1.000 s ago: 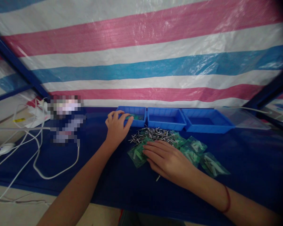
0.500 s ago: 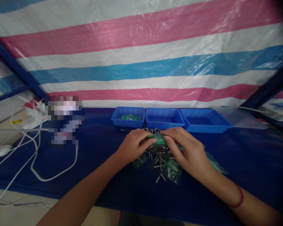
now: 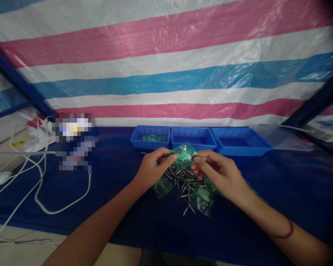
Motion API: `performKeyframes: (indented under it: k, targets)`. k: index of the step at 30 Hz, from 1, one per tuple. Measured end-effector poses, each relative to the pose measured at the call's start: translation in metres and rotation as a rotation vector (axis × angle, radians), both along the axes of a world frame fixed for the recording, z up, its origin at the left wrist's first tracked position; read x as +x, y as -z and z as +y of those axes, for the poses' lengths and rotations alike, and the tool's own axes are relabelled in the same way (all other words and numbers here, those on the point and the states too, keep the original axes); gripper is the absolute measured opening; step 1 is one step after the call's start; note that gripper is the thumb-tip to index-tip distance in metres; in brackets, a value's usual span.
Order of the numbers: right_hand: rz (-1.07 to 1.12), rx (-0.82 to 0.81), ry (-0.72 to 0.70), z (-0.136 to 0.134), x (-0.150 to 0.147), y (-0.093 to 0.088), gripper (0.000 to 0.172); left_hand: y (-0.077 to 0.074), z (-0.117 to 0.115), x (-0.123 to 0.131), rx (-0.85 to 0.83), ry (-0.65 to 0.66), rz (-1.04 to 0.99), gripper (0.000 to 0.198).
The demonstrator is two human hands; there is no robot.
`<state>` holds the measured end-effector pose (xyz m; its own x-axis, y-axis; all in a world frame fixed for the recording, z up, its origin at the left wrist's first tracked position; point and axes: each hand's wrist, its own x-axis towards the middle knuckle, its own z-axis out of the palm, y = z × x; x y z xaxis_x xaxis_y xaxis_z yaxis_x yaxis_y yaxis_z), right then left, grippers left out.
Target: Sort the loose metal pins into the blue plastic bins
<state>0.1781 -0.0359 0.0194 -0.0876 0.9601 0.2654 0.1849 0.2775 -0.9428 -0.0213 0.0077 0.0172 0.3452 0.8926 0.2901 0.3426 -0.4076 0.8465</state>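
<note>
A small green plastic bag [image 3: 185, 155] is stretched between my two hands, above a pile of thin metal pins [image 3: 183, 175]. My left hand [image 3: 155, 164] pinches its left side between thumb and fingers. At the bag's right edge, my right hand [image 3: 220, 171] grips with thumb and fingertips. Below, a green bag with metal pieces inside [image 3: 203, 199] lies at the pile's front. Another green bag [image 3: 162, 187] rests beneath my left hand. More green plastic lies under my right hand, mostly hidden.
Three blue bins stand in a row behind the pile: the left bin [image 3: 133, 139] holds green bags, then come the middle bin [image 3: 194, 145] and the right bin [image 3: 242, 150]. White cables [image 3: 41, 184] run along the left. A clear plastic sheet [image 3: 283, 140] lies at the right.
The green bag has been raised and turned, so its flat face now shows between my hands. My right-hand fingers have curled in beneath its edge.
</note>
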Motion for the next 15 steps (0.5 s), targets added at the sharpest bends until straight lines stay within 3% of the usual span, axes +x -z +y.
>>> performKeyframes:
  k: [5,15]
  targets:
    - [0.065,-0.083,0.023,0.0019,-0.0005,-0.0017,0.027,-0.0052,-0.0026,0.0001,-0.036,0.001,0.012,0.027]
    - [0.147,-0.085,0.066,0.003,0.0002,-0.0016,0.027,-0.008,-0.0018,-0.0001,-0.157,0.021,-0.214,0.035]
